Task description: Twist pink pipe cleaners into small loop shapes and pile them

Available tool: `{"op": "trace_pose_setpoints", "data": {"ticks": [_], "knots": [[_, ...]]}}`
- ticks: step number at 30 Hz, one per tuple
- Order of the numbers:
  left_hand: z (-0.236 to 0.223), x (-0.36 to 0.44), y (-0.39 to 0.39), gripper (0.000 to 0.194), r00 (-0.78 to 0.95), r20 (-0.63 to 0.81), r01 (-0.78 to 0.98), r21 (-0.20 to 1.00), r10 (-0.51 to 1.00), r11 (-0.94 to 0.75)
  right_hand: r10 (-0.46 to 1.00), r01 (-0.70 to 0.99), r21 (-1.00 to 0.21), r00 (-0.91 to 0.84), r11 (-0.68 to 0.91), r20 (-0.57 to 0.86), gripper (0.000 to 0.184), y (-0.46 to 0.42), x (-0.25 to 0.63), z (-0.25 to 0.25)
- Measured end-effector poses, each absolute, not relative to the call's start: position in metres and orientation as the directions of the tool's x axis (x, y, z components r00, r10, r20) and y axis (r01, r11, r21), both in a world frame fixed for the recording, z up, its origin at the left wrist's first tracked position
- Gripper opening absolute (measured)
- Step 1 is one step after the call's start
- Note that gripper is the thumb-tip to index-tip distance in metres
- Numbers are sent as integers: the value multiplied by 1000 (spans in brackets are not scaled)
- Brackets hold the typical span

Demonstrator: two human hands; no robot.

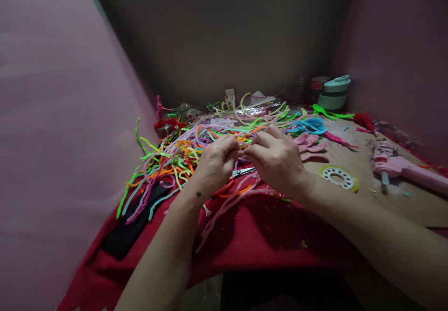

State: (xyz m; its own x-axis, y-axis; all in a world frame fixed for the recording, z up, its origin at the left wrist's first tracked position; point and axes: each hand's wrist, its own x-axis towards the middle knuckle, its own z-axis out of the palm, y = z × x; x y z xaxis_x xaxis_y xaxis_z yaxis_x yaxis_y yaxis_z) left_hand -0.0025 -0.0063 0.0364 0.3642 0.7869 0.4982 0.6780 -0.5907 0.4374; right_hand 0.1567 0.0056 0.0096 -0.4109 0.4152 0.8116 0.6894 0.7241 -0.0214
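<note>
A: Go, left side first.
B: Lower left, black cloth (pixel 129 234) on red cloth (pixel 91 278). Stems (pixel 154 161) heaped from centre left across the middle, ends sticking out every way.
A: Why like that?
B: Loose pile near both hands, easy to pick from, I'd judge.
A: Left hand (pixel 217 159)?
B: Centre. Grip closed to a pinch, fingers curled. Whatever's in it is too small to make out.
A: Between the hands?
B: Scissors (pixel 243 172), just below, partly hidden. Probably there for quick reach.
A: Right hand (pixel 275 154)?
B: Just right of centre, thumb and forefinger pinched shut, tips meeting the left's. Can't tell what they hold. Looks like both work one tiny spot, hence so close.
A: Rest?
B: Pink loops (pixel 308 143) beside the right hand. Tape (pixel 329 174) lying flat, centre right. Glue gun (pixel 399 167) far right, handle towards the frame edge, likely parked for the right hand. Both on cardboard (pixel 416 208).
</note>
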Motion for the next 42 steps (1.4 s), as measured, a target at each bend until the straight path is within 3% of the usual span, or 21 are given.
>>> {"op": "trace_pose_setpoints", "data": {"ticks": [3,5,8,10,12,15,19,22,27,31,34,36,38,40,42], "knots": [[36,-1,-7,16,336,474,678,478,814,-558,522,627,-217,-356,749,775,18,7,156,9],[36,0,-7,16,291,450,675,529,844,-514,672,527,-467,-309,710,673,14,8,157,11],[37,0,-7,14,225,388,613,657,894,-440,878,245,-865,-324,439,354,14,8,159,17],[38,0,-7,12,195,332,563,732,923,-383,912,96,-969,-371,225,175,19,9,161,20],[40,1,-8,12,175,296,522,781,939,-343,922,12,-994,-375,108,96,21,11,161,20],[38,4,-6,11,144,297,460,825,944,-329,927,-109,-993,-364,52,89,19,12,158,15],[28,8,-3,12,106,376,469,797,921,-379,927,-267,-964,-363,-6,94,19,14,152,5],[21,10,-1,12,112,476,574,685,872,-448,925,-315,-947,-375,-61,65,18,15,149,-2],[14,12,-1,11,191,650,758,379,736,-531,910,-300,-942,-414,-150,-13,16,15,147,-5],[12,12,1,11,205,683,790,308,701,-531,896,-274,-941,-441,-199,-61,16,13,145,-2],[14,11,3,12,132,606,699,504,785,-507,893,-224,-943,-431,-245,-129,12,11,146,2],[18,11,3,15,93,434,524,744,896,-415,892,-210,-943,-426,-257,-148,10,10,147,4],[21,10,3,20,121,242,335,903,963,-269,891,-188,-954,-435,-233,-132,9,10,148,5],[23,10,2,21,142,147,270,946,979,-182,895,-151,-973,-436,-174,-93,12,9,148,6],[23,9,1,21,101,185,328,921,977,-209,906,-124,-986,-421,-113,-51,15,8,148,6]]}}
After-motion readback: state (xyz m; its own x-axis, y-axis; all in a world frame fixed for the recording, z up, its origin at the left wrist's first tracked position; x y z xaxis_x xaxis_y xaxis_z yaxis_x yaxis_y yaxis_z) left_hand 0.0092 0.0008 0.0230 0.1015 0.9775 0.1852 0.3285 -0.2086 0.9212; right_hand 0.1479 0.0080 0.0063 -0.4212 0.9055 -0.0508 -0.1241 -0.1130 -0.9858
